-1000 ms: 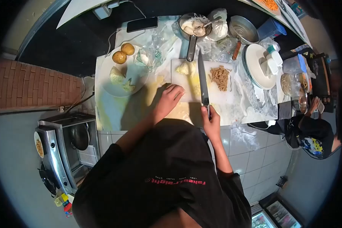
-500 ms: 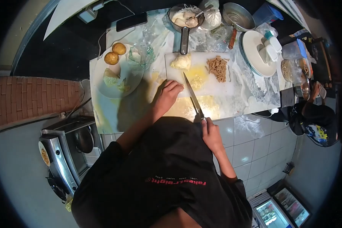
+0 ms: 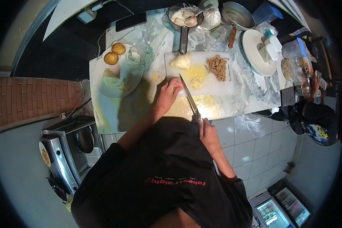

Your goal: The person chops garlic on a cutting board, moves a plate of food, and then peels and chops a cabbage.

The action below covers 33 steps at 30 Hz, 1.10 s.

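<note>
My right hand point(image 3: 209, 136) grips the handle of a long kitchen knife point(image 3: 190, 97). The blade slants up and left over a white cutting board point(image 3: 226, 89), close to the fingertips of my left hand point(image 3: 168, 94). Those fingers are curled together at the board's left edge; whatever they pinch is too small to make out. Right of the blade lies a small heap of finely chopped pale bits point(image 3: 196, 81) on a yellow stain. Behind it sits a pale yellow cabbage-like wedge point(image 3: 181, 61). Brown sliced strips point(image 3: 217, 68) are piled at the board's right side.
To the left, a plate point(image 3: 102, 85) carries two potatoes point(image 3: 114, 54) and leafy green pieces. A pan point(image 3: 183, 36) stands behind the board, its handle pointing at me. Stacked plates point(image 3: 254, 53) and a metal bowl point(image 3: 238, 16) are at the right. Another person point(image 3: 311, 117) works at far right.
The knife has shifted slightly left, its blade now nearer my left fingers. My left hand has moved up a little and curled more. The other person's arms have moved slightly.
</note>
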{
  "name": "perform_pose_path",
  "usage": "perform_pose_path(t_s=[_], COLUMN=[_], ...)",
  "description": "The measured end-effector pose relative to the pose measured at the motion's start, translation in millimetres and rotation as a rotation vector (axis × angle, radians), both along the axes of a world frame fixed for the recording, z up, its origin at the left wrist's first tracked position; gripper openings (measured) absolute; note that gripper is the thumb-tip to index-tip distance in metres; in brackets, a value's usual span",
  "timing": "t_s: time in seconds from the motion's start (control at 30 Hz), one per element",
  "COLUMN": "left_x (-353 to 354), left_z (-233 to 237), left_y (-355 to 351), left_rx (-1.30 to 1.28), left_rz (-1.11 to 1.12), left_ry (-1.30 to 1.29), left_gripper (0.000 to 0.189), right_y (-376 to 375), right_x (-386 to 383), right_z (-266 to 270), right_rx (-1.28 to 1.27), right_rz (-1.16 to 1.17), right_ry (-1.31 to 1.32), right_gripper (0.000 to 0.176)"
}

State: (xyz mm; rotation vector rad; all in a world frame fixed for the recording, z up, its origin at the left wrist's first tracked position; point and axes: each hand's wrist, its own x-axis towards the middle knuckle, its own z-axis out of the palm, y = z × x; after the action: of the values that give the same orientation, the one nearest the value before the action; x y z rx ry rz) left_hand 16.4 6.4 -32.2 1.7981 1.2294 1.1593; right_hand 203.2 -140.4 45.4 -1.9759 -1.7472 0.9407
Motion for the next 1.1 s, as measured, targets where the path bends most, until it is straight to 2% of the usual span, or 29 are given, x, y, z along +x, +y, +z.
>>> perform_pose_path(t_s=[0.17,0.3,0.5,0.6,0.67,0.77,1.1], left_x=[1,4,5,3,0,3,0], left_z=[-1,5,0,-2,3,-1,-2], left_y=[-2,-6,-9,-10,-7,-9,-4], left_rx=[-0.042,-0.057,-0.109,-0.049,0.132,0.033,-0.043], left_rz=[0.007,0.015,0.052,0.05,0.046,0.038,0.022], left_ry=[-0.037,-0.039,-0.072,-0.033,0.117,0.038,-0.039], left_gripper=[0.032,0.028,0.025,0.023,0.02,0.017,0.017], right_y=[0,1,7,10,11,13,25], right_x=[-1,-6,-9,-9,-10,-12,-10], right_z=[-5,-4,3,7,8,9,-1], right_rx=[-0.024,-0.123,-0.22,-0.202,-0.215,-0.24,-0.243], right_rz=[0.02,0.026,0.005,0.019,0.017,0.014,0.046], right_ry=[-0.088,-0.158,-0.12,-0.13,-0.138,-0.158,-0.186], right_gripper=[0.022,0.024,0.023,0.025,0.025,0.025,0.027])
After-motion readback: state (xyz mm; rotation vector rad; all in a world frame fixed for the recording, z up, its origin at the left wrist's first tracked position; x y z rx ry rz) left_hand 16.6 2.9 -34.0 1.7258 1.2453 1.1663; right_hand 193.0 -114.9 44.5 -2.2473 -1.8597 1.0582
